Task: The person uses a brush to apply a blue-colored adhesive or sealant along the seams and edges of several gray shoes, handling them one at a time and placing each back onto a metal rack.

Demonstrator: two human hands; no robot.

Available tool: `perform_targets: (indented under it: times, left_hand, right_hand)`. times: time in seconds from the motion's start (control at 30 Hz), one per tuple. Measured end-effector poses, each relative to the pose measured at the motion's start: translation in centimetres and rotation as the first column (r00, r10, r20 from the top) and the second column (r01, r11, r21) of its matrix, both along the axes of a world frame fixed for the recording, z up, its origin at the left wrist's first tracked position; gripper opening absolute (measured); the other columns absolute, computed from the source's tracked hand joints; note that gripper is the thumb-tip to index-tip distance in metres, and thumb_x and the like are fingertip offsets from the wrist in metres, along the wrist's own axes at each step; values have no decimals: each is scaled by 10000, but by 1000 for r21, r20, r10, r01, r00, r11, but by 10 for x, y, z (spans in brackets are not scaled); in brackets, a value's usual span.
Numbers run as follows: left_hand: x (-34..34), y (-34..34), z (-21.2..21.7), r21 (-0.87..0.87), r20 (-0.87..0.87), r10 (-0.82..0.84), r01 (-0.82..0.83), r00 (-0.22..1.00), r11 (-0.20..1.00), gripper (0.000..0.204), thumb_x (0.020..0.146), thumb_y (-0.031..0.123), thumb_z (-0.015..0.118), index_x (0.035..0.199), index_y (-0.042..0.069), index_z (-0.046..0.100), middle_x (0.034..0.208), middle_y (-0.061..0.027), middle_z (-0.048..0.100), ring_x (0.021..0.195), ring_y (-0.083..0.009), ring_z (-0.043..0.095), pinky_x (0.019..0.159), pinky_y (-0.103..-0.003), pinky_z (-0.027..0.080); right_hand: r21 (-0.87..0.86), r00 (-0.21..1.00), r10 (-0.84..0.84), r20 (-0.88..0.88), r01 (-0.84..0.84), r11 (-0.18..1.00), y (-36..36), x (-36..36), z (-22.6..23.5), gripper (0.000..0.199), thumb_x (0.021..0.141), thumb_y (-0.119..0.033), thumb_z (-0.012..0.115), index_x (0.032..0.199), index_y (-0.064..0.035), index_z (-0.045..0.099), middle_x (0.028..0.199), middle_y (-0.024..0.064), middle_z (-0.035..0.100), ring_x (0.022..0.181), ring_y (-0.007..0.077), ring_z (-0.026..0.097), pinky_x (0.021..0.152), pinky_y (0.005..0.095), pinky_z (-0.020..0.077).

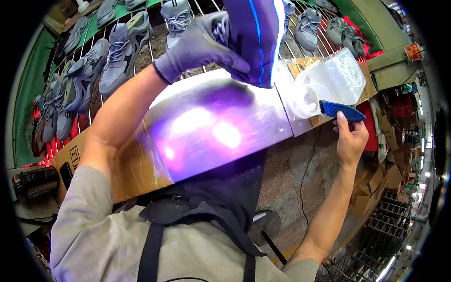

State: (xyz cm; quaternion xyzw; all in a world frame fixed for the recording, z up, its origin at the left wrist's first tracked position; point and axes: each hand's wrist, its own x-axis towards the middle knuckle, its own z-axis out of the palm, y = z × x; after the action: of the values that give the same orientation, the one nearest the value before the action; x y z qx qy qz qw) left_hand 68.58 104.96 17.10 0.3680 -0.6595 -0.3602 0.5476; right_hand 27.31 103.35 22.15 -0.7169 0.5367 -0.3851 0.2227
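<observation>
My left hand (202,49), in a grey glove, is closed on a shoe (253,40) at the top middle. The shoe looks dark purple under the violet light, and a bright blue line runs along it. Its top is cut off by the frame edge. My bare right hand (351,136) pinches the blue handle of a brush (342,111). The brush head reaches into the mouth of a translucent white plastic container (303,101), so its bristles are mostly hidden. Beneath the held shoe lies a shiny metal plate (206,141) with violet-white glare.
Several grey lace-up shoes (115,58) stand on a rack of metal rods (150,47) beyond the plate. Cardboard (127,171) covers the bench's near left. A black cable (300,188) runs over the floor. Boxes (371,188) and metal racks (390,221) stand at right.
</observation>
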Motion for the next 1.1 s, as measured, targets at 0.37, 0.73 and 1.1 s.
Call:
perform_targets:
  times: [0.37,0.73,1.1]
  left_hand:
    - [-4,110,-16,152,-554,74,14,829,988,298,961,164,675,1183,-33,699,1111,-124,735,988,-197,719,922,-335,566]
    - [3,112,-50,406,-849,43,598,527,691,775,761,-56,639,1498,-62,400,1449,-229,541,1319,-335,570,1175,-435,416]
    - [13,110,-46,517,-795,51,630,605,579,1029,451,-56,820,1421,-82,476,1411,-251,572,1340,-350,553,1212,-468,356]
  right_hand:
    - [196,981,-65,182,28,980,-17,31,-33,195,954,-159,720,979,34,704,821,64,714,670,110,661,610,236,544]
    - [299,595,-141,791,-175,938,17,-6,-57,218,991,-143,648,1113,36,674,925,120,737,770,169,723,665,259,606]
    - [24,619,131,774,-236,971,86,67,-48,281,981,-133,619,1152,88,642,953,194,722,769,249,713,663,336,588]
